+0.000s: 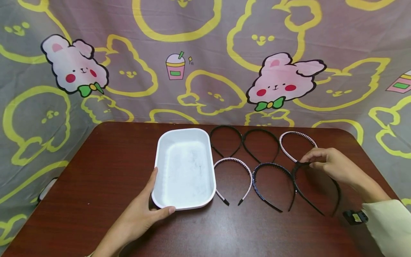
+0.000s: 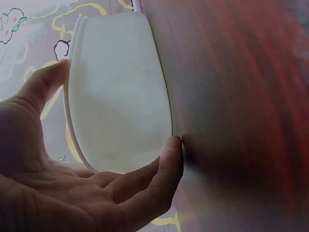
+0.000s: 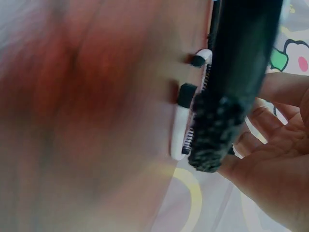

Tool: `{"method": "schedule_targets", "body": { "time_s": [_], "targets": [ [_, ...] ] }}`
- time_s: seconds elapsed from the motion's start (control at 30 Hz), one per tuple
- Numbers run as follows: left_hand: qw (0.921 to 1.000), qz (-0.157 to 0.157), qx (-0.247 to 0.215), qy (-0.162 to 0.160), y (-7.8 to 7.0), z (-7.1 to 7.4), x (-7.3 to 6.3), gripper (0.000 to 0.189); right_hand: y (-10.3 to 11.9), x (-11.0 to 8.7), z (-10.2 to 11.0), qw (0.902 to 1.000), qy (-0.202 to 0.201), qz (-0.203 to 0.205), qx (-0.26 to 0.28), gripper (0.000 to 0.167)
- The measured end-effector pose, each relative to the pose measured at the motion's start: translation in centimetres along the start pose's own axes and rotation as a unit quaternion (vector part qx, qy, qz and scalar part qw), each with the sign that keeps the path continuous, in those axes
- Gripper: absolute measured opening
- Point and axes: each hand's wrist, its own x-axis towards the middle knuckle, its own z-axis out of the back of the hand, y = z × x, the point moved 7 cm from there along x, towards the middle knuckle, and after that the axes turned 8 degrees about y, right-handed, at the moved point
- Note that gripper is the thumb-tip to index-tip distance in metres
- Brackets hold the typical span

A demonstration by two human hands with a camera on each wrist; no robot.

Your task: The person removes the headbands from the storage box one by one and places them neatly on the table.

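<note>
In the head view my left hand [image 1: 141,212] grips the near left corner of a white rectangular tub [image 1: 210,167], its thumb over the near rim. Seen from the left wrist, the fingers curl under the tub's wall [image 2: 118,87]. My right hand [image 1: 335,166] pinches the top of a black headband [image 1: 308,200] at the right end of the front row. That headband [image 3: 231,82] looms large and dark in the right wrist view. Just behind it lies a pale pink toothed headband [image 1: 287,153], close to the right fingertips.
A pale pink headband [image 1: 251,176] and a sparkly dark blue one [image 1: 261,194] lie in front, right of the tub. Behind them are a black headband [image 1: 224,126] and another black one [image 1: 261,130]. A patterned curtain [image 1: 205,57] hangs behind the brown table [image 1: 80,200].
</note>
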Motion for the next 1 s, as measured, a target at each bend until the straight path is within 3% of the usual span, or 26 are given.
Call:
{"method": "schedule_targets", "body": {
  "time_s": [0.5,1.0],
  "targets": [
    [1.0,-0.002,0.0,-0.001,0.1,0.0,0.1,0.127,-1.6,-0.7,-0.8,0.9994,0.013,-0.03,0.005,0.024],
    [1.0,-0.003,-0.001,0.001,0.1,-0.1,0.2,0.127,-1.6,-0.9,-0.8,0.9999,-0.011,0.009,0.0,0.031]
  ]
}}
